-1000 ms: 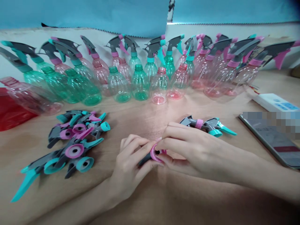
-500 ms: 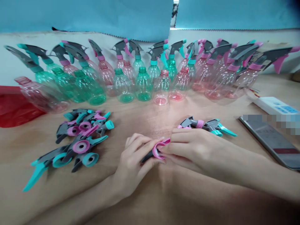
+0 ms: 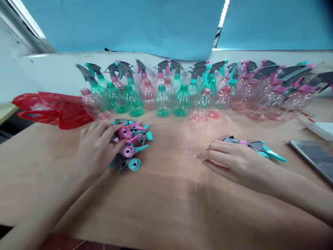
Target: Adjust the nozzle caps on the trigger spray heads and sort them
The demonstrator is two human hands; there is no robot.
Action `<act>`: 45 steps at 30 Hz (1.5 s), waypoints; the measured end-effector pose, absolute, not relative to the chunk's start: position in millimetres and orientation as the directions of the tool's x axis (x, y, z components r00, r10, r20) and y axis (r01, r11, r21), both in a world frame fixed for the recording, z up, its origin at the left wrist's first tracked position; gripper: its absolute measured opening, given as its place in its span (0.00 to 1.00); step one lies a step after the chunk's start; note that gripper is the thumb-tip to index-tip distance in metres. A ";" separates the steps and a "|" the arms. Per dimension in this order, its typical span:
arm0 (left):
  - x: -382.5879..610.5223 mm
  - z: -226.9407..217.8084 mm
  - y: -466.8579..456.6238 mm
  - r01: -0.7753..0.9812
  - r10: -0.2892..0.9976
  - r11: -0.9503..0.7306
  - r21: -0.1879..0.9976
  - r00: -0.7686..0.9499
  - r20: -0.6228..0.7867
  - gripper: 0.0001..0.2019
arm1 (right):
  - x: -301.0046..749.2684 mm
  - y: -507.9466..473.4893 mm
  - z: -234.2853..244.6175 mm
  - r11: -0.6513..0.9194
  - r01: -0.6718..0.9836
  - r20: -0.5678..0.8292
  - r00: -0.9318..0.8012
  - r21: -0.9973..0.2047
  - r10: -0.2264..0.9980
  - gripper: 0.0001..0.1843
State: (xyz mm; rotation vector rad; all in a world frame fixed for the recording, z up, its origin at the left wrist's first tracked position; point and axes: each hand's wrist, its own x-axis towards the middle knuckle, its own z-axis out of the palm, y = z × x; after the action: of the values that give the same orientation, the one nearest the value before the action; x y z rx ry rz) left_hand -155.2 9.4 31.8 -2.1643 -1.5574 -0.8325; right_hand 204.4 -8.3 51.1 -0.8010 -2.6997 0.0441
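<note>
My left hand (image 3: 95,149) lies on a pile of grey spray heads (image 3: 131,146) with pink and teal collars, left of centre on the wooden table (image 3: 169,194). Its fingers curl round a pink-collared spray head (image 3: 125,132) at the pile's top. My right hand (image 3: 230,160) rests on the table to the right, fingers stretched out towards the left, nothing in it. Just behind it lie two more spray heads (image 3: 256,146), one with a pink collar, one with a teal trigger.
Rows of clear green and pink bottles (image 3: 182,100), many with spray heads fitted, stand along the back. A red plastic bag (image 3: 52,109) lies at the back left. A flat dark device (image 3: 313,158) and a white object (image 3: 322,129) lie at the right edge.
Both hands held the pink-collared spray head together at the centre. My left hand has since carried it left to the pile; my right hand has let go. The view has swung left.
</note>
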 end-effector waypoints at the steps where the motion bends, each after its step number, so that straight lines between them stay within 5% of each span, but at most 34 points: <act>1: -163.9 26.5 13.6 0.939 0.753 -0.340 0.060 0.233 0.616 0.16 | 203.8 -7.3 48.4 0.844 0.527 0.289 -0.797 -0.097 0.530 0.14; 13: -138.0 49.5 12.3 0.895 0.852 -0.387 0.222 0.256 0.457 0.15 | 240.5 -24.5 45.3 0.747 0.648 0.264 -0.703 -0.145 0.661 0.16; 23: 45.0 40.5 35.7 0.531 0.581 -0.810 0.249 0.783 0.221 0.11 | 298.2 -52.5 33.0 0.604 0.748 0.152 -0.587 -0.274 0.795 0.14; 31: 137.4 15.2 71.6 0.428 0.488 -0.870 0.246 0.821 0.296 0.16 | 330.9 -62.5 30.9 0.555 0.765 0.145 -0.539 -0.328 0.829 0.11; 37: 161.6 15.7 86.3 0.360 0.399 -0.905 0.228 0.903 0.160 0.17 | 333.3 -56.1 32.9 0.532 0.759 0.128 -0.526 -0.377 0.841 0.11; 45: 137.4 14.2 88.7 0.414 0.466 -0.870 0.267 0.867 0.174 0.17 | 329.8 -27.3 32.2 0.549 0.740 0.126 -0.548 -0.389 0.827 0.09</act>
State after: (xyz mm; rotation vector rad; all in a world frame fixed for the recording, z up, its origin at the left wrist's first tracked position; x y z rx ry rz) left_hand 137.4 88.7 14.2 -3.2492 -0.7764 -0.3959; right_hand 329.8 -27.3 32.2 -1.2978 -2.4937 0.4216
